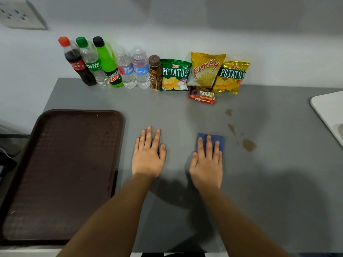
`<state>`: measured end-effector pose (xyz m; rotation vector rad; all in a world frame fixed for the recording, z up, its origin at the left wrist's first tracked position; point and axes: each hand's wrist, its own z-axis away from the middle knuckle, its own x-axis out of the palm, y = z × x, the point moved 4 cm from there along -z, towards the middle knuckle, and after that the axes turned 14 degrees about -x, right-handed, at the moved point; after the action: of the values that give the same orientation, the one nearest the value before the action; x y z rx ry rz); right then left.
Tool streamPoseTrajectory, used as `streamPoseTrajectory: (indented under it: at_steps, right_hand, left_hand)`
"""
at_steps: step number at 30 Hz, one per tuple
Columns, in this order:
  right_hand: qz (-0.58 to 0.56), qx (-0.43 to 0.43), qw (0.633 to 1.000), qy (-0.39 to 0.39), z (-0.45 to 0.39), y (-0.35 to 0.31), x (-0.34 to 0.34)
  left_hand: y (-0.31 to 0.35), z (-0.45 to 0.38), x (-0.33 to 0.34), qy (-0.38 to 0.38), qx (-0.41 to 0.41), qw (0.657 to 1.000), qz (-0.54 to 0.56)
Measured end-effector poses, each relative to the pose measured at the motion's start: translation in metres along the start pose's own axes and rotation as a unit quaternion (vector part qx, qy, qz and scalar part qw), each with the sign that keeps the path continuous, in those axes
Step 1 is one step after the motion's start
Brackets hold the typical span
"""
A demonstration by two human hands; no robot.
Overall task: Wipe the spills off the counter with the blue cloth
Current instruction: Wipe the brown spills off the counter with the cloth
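Note:
A small blue cloth (215, 139) lies flat on the grey counter (269, 182), right of centre. My right hand (207, 164) rests palm-down on it, fingers spread and flat, covering its near half. Brown spills stain the counter to the right of the cloth: a large blot (248, 145), a streak (231, 128) above it and a smaller spot (228, 112) farther back. My left hand (148, 154) lies flat on the bare counter to the left, fingers apart, holding nothing.
A dark brown tray (61, 173) fills the counter's left side. Along the back wall stand several drink bottles (105, 64) and snack bags (206, 71), with a red snack bar (202, 96) in front. A white board edge (328, 112) juts in at the right.

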<state>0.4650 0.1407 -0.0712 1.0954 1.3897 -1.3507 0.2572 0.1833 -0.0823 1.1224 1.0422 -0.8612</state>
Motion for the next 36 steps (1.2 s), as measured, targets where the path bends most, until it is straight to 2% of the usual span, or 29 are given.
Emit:
streamPoseTrajectory:
  at_steps: [3,7,14,19,22,24,28,32,36]
  right_hand:
    - [0.0,-0.065,0.998,-0.003,-0.002,-0.017,0.006]
    - [-0.008,-0.09,0.996,-0.009,-0.031,-0.004,0.001]
    - [-0.006,-0.029,0.999,-0.02,-0.051,0.058,-0.01]
    - [-0.009,0.03,0.999,-0.027,-0.021,0.091,-0.018]
    - [-0.015,0.058,0.998,-0.007,0.011,0.082,-0.021]
    - [-0.011,0.055,0.998,0.01,0.028,0.065,-0.019]
    - [-0.006,0.009,1.0,-0.011,0.024,0.053,-0.013]
    - [-0.003,-0.032,0.999,-0.005,-0.008,0.075,-0.016]
    - [-0.008,0.005,1.0,-0.02,-0.034,0.114,-0.022]
  left_hand:
    - [0.0,0.001,0.0,0.003,0.001,1.0,-0.005]
    - [0.0,0.002,-0.001,0.004,0.002,1.0,-0.004]
    - [-0.001,0.001,-0.001,0.007,0.005,1.0,-0.01]
    - [-0.002,0.001,0.0,0.005,0.002,1.0,-0.018]
    - [-0.001,0.001,0.0,0.002,0.0,1.0,-0.022]
    - [-0.002,0.0,0.001,0.003,-0.002,1.0,-0.024]
    - [-0.001,0.001,0.001,0.0,-0.003,1.0,-0.026]
    - [-0.001,0.001,-0.001,0.0,-0.002,1.0,-0.022]
    - [-0.002,0.002,-0.001,0.002,-0.001,1.0,-0.015]
